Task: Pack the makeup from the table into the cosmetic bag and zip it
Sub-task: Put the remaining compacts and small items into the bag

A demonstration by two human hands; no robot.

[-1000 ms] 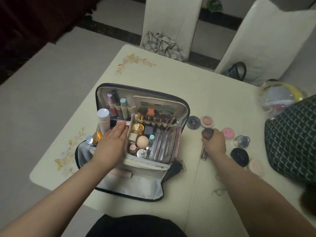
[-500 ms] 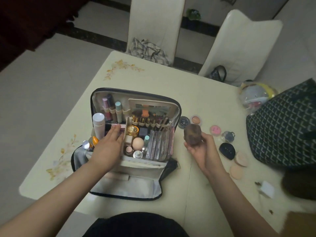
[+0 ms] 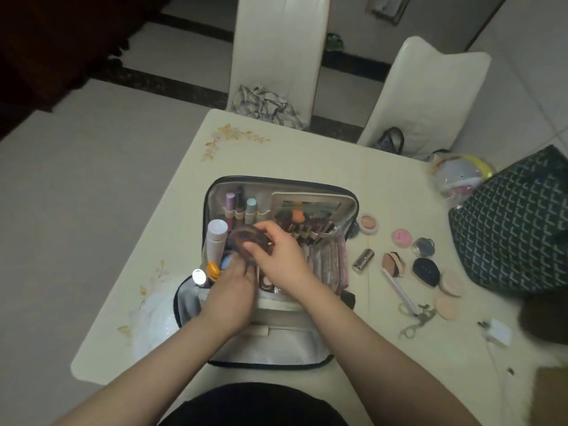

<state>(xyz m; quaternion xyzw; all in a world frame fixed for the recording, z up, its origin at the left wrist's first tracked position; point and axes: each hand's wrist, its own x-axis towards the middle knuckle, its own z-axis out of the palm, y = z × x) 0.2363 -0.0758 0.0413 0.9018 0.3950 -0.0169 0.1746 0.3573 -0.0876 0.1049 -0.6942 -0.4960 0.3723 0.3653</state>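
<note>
Right hand [image 3: 278,256]: over the open cosmetic bag [image 3: 276,272], fingers and thumb curled around a round brown compact [image 3: 246,241], held tilted above the bag's left-middle compartments.

Left hand [image 3: 229,290]: just below and left of the held compact, reaching down into the bag; fingers blurred, so whether they are curled on anything cannot be told.

Cosmetic bag: lies open on the cream table [image 3: 307,155], lid standing behind the grip, front flap folded toward the person.

Items in the bag:
- White bottle [image 3: 216,242], upright, just left of the compact.
- Orange-capped item [image 3: 213,269] and silver-capped item [image 3: 199,276], below the bottle, left of the left hand.
- Tubes [image 3: 242,202] in lid loops, behind the compact.
- Brushes and slim cases [image 3: 322,259], right of the right hand.

Items loose on the table, all right of the grip and outside the bag:
- Peach pot [image 3: 368,222], just beside the bag's right edge.
- Pink pot [image 3: 401,236] and clear jar [image 3: 424,246], further right.
- Metallic lipstick [image 3: 363,259].
- Black puff [image 3: 425,271] and two beige sponges [image 3: 448,295].
- Eyelash curler [image 3: 416,319].

Patterned dark bag [image 3: 516,219]: far right edge of the table, well apart from the grip.
</note>
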